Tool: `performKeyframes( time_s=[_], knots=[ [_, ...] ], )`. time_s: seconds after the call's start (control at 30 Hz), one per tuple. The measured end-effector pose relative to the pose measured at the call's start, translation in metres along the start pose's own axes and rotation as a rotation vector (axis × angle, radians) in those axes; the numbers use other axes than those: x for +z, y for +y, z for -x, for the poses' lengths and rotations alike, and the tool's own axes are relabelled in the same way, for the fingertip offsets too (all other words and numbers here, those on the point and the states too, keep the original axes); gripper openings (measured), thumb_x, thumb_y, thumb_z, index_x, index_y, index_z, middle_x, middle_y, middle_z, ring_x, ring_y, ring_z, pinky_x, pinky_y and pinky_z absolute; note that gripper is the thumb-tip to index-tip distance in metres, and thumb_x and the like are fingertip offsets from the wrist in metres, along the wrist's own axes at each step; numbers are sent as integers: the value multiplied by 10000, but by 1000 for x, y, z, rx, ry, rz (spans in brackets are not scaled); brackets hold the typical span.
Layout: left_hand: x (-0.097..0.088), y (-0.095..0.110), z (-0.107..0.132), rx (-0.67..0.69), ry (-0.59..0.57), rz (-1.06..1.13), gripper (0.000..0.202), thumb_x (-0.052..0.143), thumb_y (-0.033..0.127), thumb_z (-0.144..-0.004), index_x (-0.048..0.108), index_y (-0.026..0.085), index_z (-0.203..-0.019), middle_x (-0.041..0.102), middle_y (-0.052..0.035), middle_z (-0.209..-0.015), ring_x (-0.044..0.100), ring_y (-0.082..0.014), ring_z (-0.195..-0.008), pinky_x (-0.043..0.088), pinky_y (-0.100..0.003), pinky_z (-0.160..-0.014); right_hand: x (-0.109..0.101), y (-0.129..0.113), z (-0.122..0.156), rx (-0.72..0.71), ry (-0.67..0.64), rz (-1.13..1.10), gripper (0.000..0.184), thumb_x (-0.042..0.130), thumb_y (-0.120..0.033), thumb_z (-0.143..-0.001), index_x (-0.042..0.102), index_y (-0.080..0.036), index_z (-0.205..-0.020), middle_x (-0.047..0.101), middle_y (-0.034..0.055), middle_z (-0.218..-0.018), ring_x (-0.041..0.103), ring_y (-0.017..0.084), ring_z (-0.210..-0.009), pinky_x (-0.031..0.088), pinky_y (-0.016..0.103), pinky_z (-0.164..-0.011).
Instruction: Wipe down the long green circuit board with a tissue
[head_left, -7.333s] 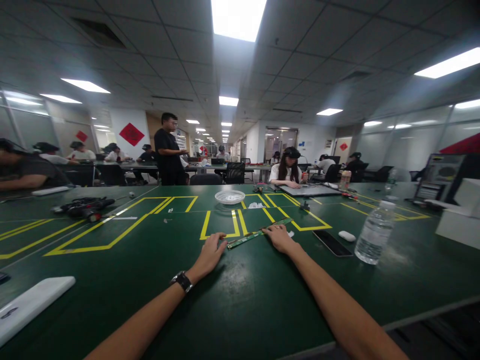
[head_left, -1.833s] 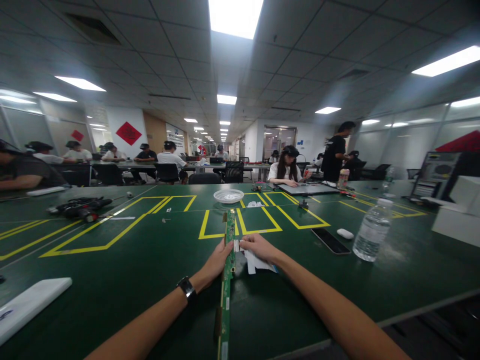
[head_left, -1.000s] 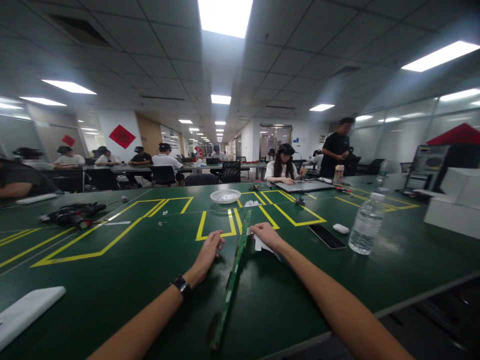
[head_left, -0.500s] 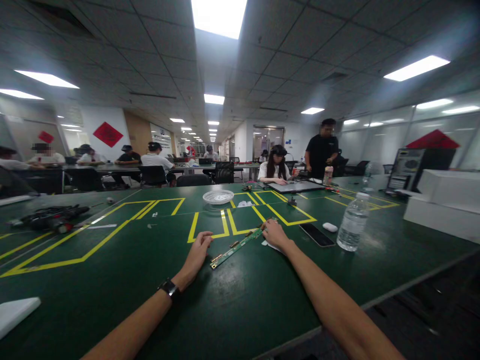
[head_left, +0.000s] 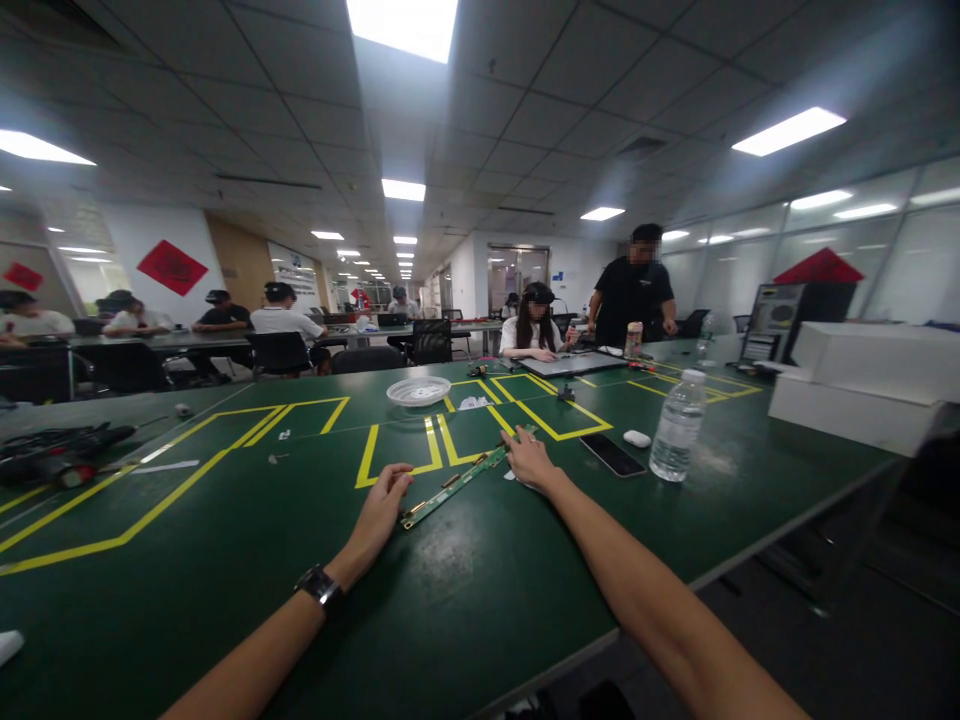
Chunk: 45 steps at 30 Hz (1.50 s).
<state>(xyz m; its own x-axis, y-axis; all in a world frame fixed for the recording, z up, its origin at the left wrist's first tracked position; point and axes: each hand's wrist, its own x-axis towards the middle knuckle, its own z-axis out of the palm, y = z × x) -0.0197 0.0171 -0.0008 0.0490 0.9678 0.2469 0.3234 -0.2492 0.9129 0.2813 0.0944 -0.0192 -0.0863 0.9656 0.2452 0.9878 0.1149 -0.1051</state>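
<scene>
A long narrow green circuit board (head_left: 457, 483) lies flat and slantwise on the green table (head_left: 465, 610), just in front of the yellow tape boxes (head_left: 420, 447). My left hand (head_left: 379, 510) rests on the table with its fingers stretched out, the fingertips touching the near end of the board. My right hand (head_left: 529, 462) lies over the far end of the board with its fingers flat on it. A bit of white paper (head_left: 513, 477) shows under the right hand. A dark watch (head_left: 319, 585) sits on my left wrist.
A water bottle (head_left: 677, 425), a black phone (head_left: 613, 455) and a small white case (head_left: 637, 438) lie right of my right hand. A white dish (head_left: 418, 390) sits farther back, white boxes (head_left: 862, 385) at the right, dark tools (head_left: 52, 455) at the left. A seated person (head_left: 534, 325) and a standing person (head_left: 634, 290) are across the table.
The board stood on edge pointing away from me, held in both hands over the paper. It has swung round and now lies flat and slantwise. My view has turned to the right.
</scene>
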Motion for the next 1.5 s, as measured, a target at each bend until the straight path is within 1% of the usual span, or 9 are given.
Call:
performKeyframes(
  time_s=[0.07,0.17,0.3,0.57,0.77,0.87,1.03,1.17,1.5],
  knots=[
    [0,-1,0,7,-5,1,415,399,500,-827,535,202,-1082,583,-59,-1003,545,-204,-891,446,-269,-638,1,0,-1,-6,28,-4,537,338,-261,-892,298,-215,-1426,272,152,-1455,266,289,-1308,236,441,-1006],
    [0,-4,-1,11,-9,2,422,400,508,-823,539,204,-1081,585,-61,-1011,550,-207,-894,454,-269,-633,2,-2,-1,-13,68,-2,451,353,-242,-871,456,-161,-1303,383,159,-1366,325,272,-1259,263,415,-990],
    [0,-4,-1,7,-14,-1,428,410,511,-819,541,197,-1079,589,-64,-987,556,-201,-866,464,-269,-624,0,-3,-1,24,27,-11,369,360,-269,-868,540,-173,-1176,482,144,-1236,412,269,-1154,306,418,-938],
    [1,-2,0,6,-20,-38,424,405,514,-824,558,202,-1069,611,-71,-1013,577,-220,-915,470,-291,-663,-2,-4,0,41,-17,-14,420,347,-288,-878,504,-260,-1266,437,117,-1305,409,272,-1181,305,421,-943],
    [0,-4,-3,126,77,-63,364,422,486,-825,579,202,-990,622,-53,-1041,555,-231,-1043,417,-349,-914,-2,-4,0,44,-23,-25,517,343,-300,-887,350,-258,-1402,255,132,-1457,291,303,-1296,250,460,-998],
    [0,-5,-4,132,93,-61,347,422,472,-828,571,200,-984,617,-50,-1030,553,-229,-1043,409,-354,-933,-5,-6,2,15,28,-20,479,382,-270,-869,431,-237,-1344,282,125,-1434,297,280,-1287,259,436,-1002],
    [1,-5,-4,140,83,-57,351,420,462,-833,560,191,-1005,604,-60,-1039,542,-233,-1046,400,-365,-942,-11,-10,5,-46,21,4,378,389,-250,-872,556,-213,-1209,434,130,-1258,399,253,-1172,313,397,-959],
    [1,-2,-2,139,67,-51,343,429,460,-832,555,189,-1000,599,-61,-1029,541,-234,-1041,393,-367,-947,-11,-9,4,-60,-23,15,429,343,-251,-889,520,-247,-1280,479,122,-1204,447,259,-1119,344,401,-924],
    [2,3,1,115,44,-41,334,442,465,-824,552,194,-985,603,-66,-1047,550,-237,-1029,398,-372,-936,-7,-7,1,-77,-74,-4,514,309,-240,-883,382,-244,-1393,393,94,-1405,342,249,-1272,279,423,-995]
  ],
)
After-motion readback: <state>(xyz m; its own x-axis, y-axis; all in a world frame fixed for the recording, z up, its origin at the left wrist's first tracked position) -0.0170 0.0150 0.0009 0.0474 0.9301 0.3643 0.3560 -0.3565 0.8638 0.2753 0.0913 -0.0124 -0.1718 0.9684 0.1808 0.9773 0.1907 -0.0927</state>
